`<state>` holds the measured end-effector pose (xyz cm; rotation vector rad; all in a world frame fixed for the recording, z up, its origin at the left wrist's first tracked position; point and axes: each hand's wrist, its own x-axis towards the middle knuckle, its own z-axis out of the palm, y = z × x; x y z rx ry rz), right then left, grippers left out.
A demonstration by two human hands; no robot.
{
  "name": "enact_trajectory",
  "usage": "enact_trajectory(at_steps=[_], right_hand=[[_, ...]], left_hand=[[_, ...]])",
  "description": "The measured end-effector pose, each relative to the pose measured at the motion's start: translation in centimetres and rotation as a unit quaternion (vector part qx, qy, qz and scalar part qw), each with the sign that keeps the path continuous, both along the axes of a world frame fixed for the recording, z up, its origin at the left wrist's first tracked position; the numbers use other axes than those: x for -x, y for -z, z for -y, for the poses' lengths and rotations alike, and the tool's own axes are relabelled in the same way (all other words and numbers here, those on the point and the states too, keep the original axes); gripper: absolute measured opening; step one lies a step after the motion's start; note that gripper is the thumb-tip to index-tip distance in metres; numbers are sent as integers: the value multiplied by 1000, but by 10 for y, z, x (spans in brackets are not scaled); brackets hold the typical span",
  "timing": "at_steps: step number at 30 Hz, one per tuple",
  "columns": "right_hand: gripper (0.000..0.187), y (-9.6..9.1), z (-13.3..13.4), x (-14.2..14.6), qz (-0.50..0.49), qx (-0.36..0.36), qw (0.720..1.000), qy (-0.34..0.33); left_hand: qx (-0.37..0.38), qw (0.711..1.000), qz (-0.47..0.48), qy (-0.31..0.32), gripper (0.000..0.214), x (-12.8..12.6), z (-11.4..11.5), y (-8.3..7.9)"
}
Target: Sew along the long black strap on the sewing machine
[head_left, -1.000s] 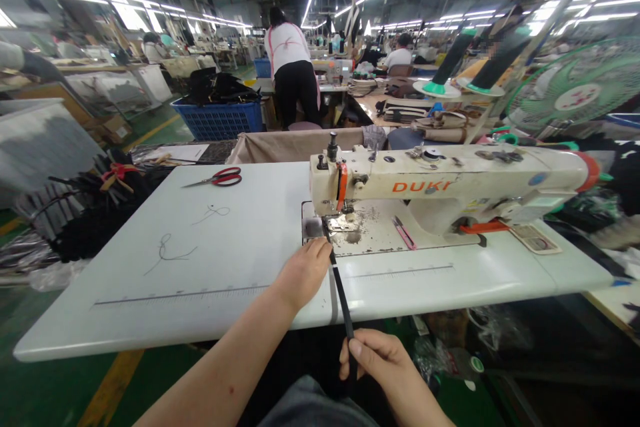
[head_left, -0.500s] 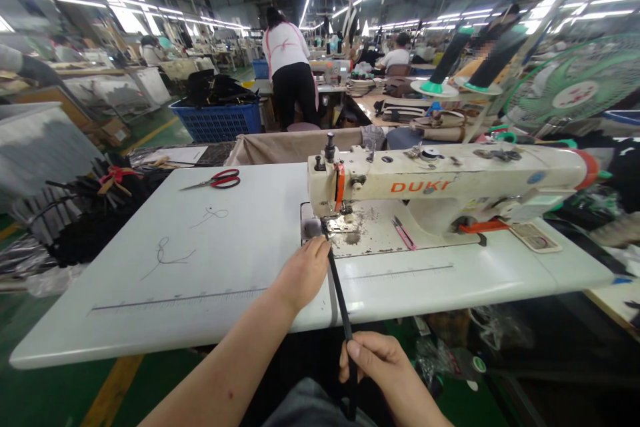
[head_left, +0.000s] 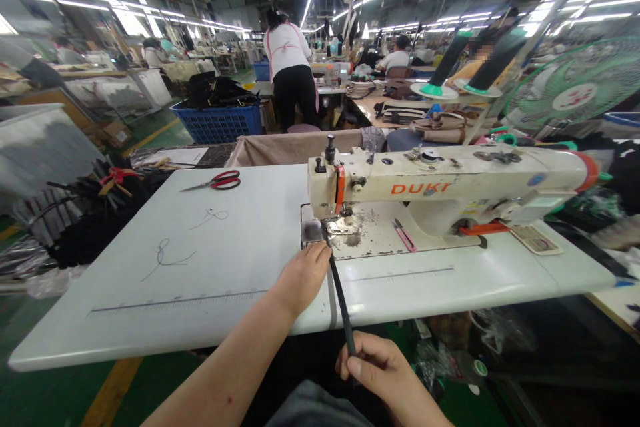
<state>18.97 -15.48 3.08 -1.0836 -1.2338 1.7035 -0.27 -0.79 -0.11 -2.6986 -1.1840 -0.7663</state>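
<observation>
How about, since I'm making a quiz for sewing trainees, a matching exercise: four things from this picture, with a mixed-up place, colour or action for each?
Column one
1. Scissors
2. Snips
3. Left hand
4. Right hand

Column two
A. In front of the near edge of the tabletop, gripping the black strip
B. Pink-handled, lying on the bed of the sewing machine
C. At the black strip, close to the needle area
D. Red-handled, lying to the left of the sewing machine

Right pairs: 1-D, 2-B, 3-C, 4-A.
</observation>
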Motion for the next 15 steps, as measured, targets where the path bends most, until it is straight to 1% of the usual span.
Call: enact_trajectory(at_steps=[2, 4, 6, 9, 11, 13, 15], right_hand=[[38, -3, -3, 0, 27, -54, 998, -3], [35, -6, -6, 1, 62, -79, 995, 6], [35, -6, -8, 2, 80, -59, 995, 24], [41, -1, -10, 3, 66, -6, 997, 47], [43, 4, -10, 5, 60, 11, 997, 53], [40, 6, -11, 8, 93, 1, 993, 72], [30, 4, -15, 11, 170, -42, 979, 104]], left_hand=[[0, 1000, 7, -4, 24, 0, 1, -3], [1, 1000, 10, -7, 23, -1, 1, -5], [2, 1000, 9, -6, 21, -1, 1, -6], [1, 1000, 8, 1, 20, -1, 0, -4], [-4, 1000, 9, 2, 21, -1, -1, -2], [-7, 1000, 6, 4, 22, 0, -2, 0], [-5, 1000, 4, 6, 24, 0, -3, 1]])
